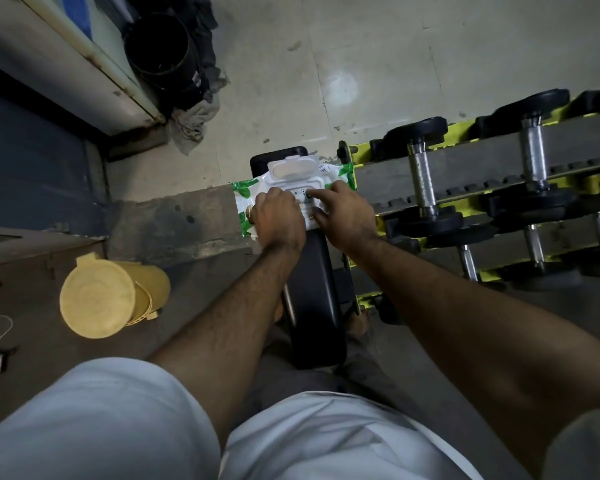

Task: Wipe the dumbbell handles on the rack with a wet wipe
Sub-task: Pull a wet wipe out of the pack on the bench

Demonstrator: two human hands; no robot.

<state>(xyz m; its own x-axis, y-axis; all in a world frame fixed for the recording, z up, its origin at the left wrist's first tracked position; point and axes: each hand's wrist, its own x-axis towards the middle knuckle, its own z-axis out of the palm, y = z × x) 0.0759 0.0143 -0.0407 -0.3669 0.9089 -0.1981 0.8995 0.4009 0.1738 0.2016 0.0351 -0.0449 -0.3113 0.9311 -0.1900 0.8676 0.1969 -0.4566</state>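
Step now: getting a wipe out of the wet wipe pack (284, 192); no wipe is out yet, I think.
Where the pack is: it lies flat on the far end of the black padded bench (312, 292), the surface in front of the person, just left of the rack (465, 174).
Pack lid: the white flip lid (292, 167) stands open on the far side, so the hole faces up.
Key relation: the hole sits right under the fingertips of both hands, between them. The pack's long side runs left to right.
Left hand (279, 216): rests on the left part of the pack, fingers curled down on it as if to hold it still. A tight grip or just a press? I cannot tell.
Right hand (343, 211): reaches in from the right, one finger out at the hole, thumb on the pack. No wipe shows in it.
Dumbbell handles (421, 178): shiny, rough-looking metal bars with round black ends. They lie across the rack, well to the right of the hands. The right hand is the nearer one.
Feel of things: the pack is soft, shiny plastic with green leaves; the rack is yellow and grey metal.
Next move needs: a small pinch and a pull up.
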